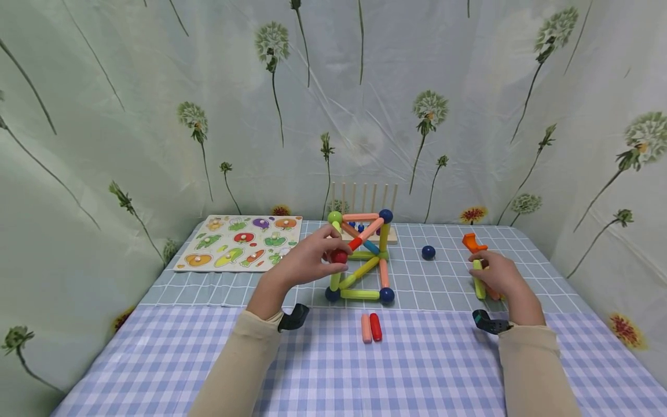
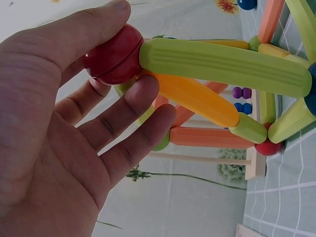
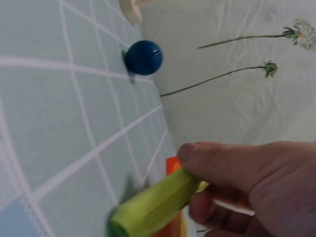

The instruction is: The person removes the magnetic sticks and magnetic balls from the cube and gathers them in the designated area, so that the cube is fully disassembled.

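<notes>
Sleeves (image 1: 237, 356) nearest, red ball (image 1: 339, 256) is being pinched on the frame (image 1: 361, 272) by left hand (image 1: 304, 258), while green stick (image 1: 479, 285), well to the right, is being clamped near its far end by right hand (image 1: 501, 273), long axis being aimed toward the person.

2 rods (image 1: 376, 328) lie before the frame (image 1: 361, 271); the puzzle board (image 1: 259, 241), left.

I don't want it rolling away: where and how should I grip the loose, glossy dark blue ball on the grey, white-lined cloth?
Pinch the dark blue ball on opposite sides of its widest part, coming from above. It sits apart on the grey, white-lined cloth, leaving its sides clear, and its round shape would likely roll under a one-sided push.
</notes>
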Tool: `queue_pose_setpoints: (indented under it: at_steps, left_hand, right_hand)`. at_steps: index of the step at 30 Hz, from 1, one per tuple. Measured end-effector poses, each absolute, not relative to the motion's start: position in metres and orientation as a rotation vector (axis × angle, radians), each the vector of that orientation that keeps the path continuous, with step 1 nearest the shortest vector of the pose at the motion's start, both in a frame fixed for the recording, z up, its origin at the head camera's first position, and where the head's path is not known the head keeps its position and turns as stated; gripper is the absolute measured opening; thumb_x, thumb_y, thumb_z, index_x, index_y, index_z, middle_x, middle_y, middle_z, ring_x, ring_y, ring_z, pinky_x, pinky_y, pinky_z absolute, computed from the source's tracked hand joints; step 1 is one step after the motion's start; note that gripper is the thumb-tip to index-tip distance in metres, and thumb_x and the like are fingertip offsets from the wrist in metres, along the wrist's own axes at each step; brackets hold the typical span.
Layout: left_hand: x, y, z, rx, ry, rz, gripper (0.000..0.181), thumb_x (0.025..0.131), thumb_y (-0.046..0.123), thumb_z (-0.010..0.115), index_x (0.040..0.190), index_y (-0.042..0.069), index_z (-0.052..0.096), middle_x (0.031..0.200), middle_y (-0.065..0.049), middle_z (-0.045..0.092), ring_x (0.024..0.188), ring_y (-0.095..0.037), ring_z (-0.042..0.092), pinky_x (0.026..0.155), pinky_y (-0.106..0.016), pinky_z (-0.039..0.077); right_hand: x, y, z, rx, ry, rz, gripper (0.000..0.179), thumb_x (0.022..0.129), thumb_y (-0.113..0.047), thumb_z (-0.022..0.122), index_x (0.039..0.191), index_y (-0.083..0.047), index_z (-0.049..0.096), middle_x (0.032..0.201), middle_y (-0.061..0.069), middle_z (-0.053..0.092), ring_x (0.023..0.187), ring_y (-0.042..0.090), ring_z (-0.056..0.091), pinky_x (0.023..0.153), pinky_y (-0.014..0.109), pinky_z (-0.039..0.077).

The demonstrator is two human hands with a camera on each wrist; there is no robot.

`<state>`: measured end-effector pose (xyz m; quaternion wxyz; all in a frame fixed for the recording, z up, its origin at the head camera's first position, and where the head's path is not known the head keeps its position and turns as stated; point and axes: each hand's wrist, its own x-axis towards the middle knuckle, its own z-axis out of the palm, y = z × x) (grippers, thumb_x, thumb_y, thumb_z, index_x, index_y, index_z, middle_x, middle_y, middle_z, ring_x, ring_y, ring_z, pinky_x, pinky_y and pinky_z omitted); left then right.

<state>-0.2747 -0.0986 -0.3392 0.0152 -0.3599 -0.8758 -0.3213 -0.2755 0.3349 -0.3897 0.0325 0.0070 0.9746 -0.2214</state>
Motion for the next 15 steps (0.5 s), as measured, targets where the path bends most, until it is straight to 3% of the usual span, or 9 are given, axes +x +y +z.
queue_pose_setpoints:
  at_steps: [3, 6, 9, 15]
  left_hand:
    - [-0.275, -0.098, -0.339, -1.114, -2.730, -0.994, 0.024, 0.088, 0.017, 0.078, 0.111, 0.017, 0.071, 0.110, 0.000, 0.052, 0.092, -0.012, 0.060, 0.084, -0.028, 0.057]
    - [-0.275, -0.099, -0.339, -1.112, -2.731, -0.994, 0.024, 0.088, 0.017, 0.078, 0.111, 0.018, 0.071, 0.110, 0.000, 0.052, 0.091, -0.012, 0.059, 0.084, -0.028, 0.057]
    - [-0.275, -0.099, -0.340, -1.112, -2.731, -0.992, 0.023, 0.088, 0.017, 0.078, 0.110, 0.018, 0.071, 0.111, 0.000, 0.052, 0.091, -0.012, 0.059, 0.084, -0.026, 0.056]
    - [-0.276, -0.099, -0.341, -1.123, -2.719, -0.990, 0.023, 0.088, 0.016, 0.078, 0.110, 0.018, 0.071, 0.110, 0.000, 0.052, 0.090, -0.012, 0.060, 0.084, -0.030, 0.058]
  right_hand:
    - [-0.278, 0.337, -0.395, 0.022, 3.015, -0.670, 0.043, 0.094, -0.017, 0.064, 0.132, 0.003, 0.056, 0.126, 0.036, 0.054, 0.105, 0.047, 0.054, 0.093, 0.061, 0.046]
    - [-0.280, 0.337, -0.399, 0.009, 3.024, -0.658, 0.042, 0.094, -0.017, 0.065, 0.131, 0.002, 0.057, 0.126, 0.034, 0.055, 0.100, 0.042, 0.056, 0.078, 0.050, 0.053]
    - [-0.280, 0.339, -0.403, -0.027, 3.040, -0.646, 0.040, 0.092, -0.014, 0.067, 0.127, 0.003, 0.059, 0.120, 0.034, 0.057, 0.096, 0.039, 0.056, 0.067, 0.040, 0.052]
    - [-0.279, 0.340, -0.407, -0.035, 3.104, -0.591, 0.038, 0.088, -0.013, 0.066, 0.123, 0.002, 0.061, 0.115, 0.032, 0.057, 0.100, 0.043, 0.057, 0.074, 0.046, 0.050]
